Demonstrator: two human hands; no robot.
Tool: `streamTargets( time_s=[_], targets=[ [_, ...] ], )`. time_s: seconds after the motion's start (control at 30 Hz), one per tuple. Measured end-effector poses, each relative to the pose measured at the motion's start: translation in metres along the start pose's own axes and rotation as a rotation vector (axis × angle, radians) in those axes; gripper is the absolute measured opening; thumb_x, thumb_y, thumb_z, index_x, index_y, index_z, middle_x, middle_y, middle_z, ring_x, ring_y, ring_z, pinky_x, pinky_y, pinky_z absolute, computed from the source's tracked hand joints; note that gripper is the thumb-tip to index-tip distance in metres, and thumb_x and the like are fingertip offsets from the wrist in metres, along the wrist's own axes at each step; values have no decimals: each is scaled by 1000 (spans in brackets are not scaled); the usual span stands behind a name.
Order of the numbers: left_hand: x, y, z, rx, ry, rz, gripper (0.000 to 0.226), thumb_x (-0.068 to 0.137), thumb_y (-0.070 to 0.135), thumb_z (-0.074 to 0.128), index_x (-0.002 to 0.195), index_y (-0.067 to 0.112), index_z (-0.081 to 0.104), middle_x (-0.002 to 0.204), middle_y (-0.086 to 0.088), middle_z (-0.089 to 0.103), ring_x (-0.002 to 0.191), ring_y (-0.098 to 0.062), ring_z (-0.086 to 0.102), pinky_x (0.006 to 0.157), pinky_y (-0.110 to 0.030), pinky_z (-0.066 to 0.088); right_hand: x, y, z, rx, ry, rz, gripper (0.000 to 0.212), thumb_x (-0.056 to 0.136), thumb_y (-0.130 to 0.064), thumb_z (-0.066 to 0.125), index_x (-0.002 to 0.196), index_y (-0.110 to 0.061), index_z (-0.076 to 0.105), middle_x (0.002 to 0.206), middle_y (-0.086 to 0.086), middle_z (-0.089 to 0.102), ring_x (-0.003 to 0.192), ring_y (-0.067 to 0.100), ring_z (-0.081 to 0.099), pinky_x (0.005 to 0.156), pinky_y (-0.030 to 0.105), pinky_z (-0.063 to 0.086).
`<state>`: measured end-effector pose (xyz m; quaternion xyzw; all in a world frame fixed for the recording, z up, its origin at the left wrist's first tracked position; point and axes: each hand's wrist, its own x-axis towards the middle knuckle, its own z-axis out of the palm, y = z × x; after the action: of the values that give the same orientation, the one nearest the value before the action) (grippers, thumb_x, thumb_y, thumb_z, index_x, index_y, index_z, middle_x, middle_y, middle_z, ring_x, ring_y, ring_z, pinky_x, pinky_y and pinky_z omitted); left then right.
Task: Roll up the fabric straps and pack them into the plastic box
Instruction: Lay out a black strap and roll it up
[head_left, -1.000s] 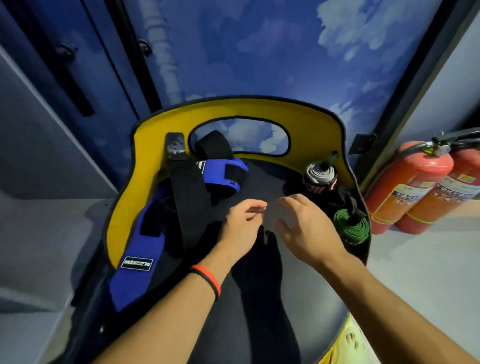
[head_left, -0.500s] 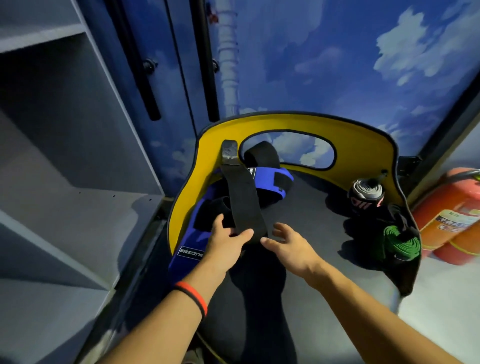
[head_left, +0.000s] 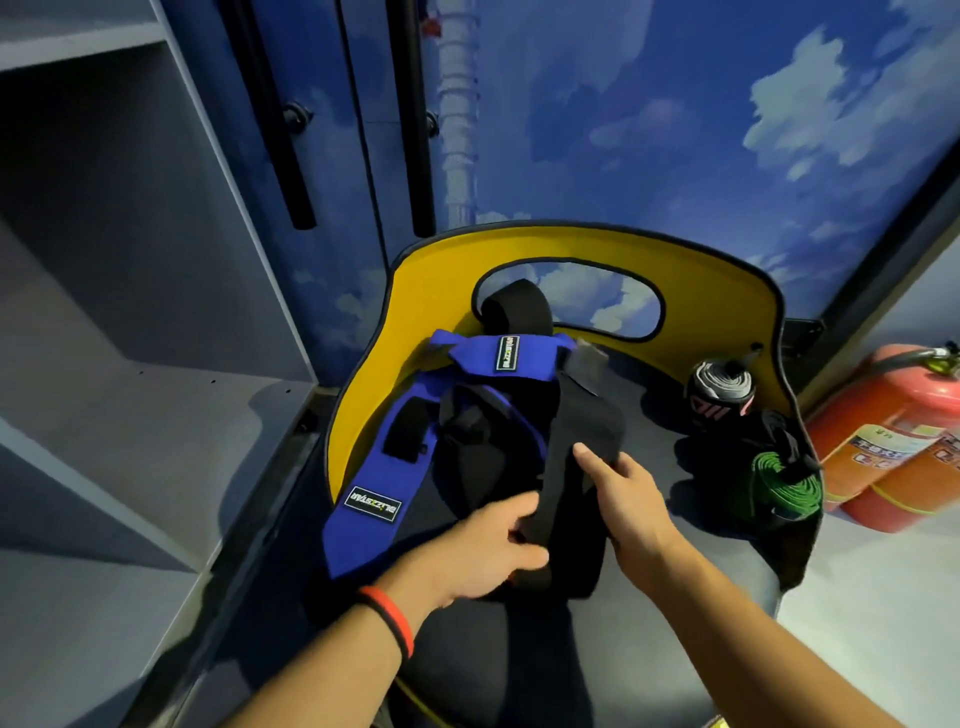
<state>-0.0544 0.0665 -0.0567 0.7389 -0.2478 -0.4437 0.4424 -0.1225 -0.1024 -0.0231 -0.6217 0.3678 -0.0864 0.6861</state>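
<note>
A black fabric strap (head_left: 574, 441) lies lengthwise over a pile on the chair seat (head_left: 649, 415). My left hand (head_left: 488, 551) grips its near end. My right hand (head_left: 623, 488) holds the strap from the right, fingers lying over its middle. Under it a blue strap (head_left: 379, 483) with labelled patches runs from the backrest toward me, and a black loop (head_left: 514, 312) stands against the backrest. A grey rolled strap (head_left: 719, 392) and a green rolled strap (head_left: 784, 491) sit at the seat's right edge. No plastic box is in view.
The chair has a yellow backrest (head_left: 441, 270) with an oval cut-out. Grey shelves (head_left: 130, 415) stand to the left. Two red fire extinguishers (head_left: 893, 431) stand on the floor to the right. A blue cloud-painted wall is behind.
Both hands have closed on the black strap and pulled it to the right across the pile. The blue strap's upper end has shifted. The view has swung left.
</note>
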Motion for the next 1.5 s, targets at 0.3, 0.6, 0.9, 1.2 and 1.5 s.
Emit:
streamTargets(
  time_s=[0.3,0.6,0.9,1.2,1.5],
  targets=[
    [-15,8,13,32,-86,-60,48,90,28,74,136,29,61,105,11,68,92,-2,66,84,-18,52,5,32,-58,-6,148,105,17,96,-8,63,108,-19,68,109,10,74,99,31,71,96,54,56],
    [2,3,-16,498,700,192,37,91,11,70,120,34,65,123,17,50,83,-7,63,79,-34,58,-1,46,-74,-478,49,-76,11,94,-16,72,101,-19,65,95,-6,72,92,20,69,84,40,57],
    [9,0,-51,551,994,225,27,85,34,77,107,32,62,118,9,41,95,-18,57,70,-37,53,-10,46,-73,-1014,264,-485,59,77,-30,84,124,-16,51,114,6,48,96,29,53,71,41,52],
    [21,-5,-39,815,593,94,89,85,41,71,158,42,21,160,16,28,142,-18,24,117,-48,28,-27,16,11,-936,-77,-327,30,97,-39,61,118,-18,61,113,3,68,103,27,64,80,38,52],
    [28,-6,-36,958,673,108,52,96,55,57,140,28,57,125,6,56,117,-21,47,100,-40,38,-19,24,8,-597,-57,-164,49,85,-38,81,127,-20,62,105,-8,61,81,3,57,61,7,41]
  ],
)
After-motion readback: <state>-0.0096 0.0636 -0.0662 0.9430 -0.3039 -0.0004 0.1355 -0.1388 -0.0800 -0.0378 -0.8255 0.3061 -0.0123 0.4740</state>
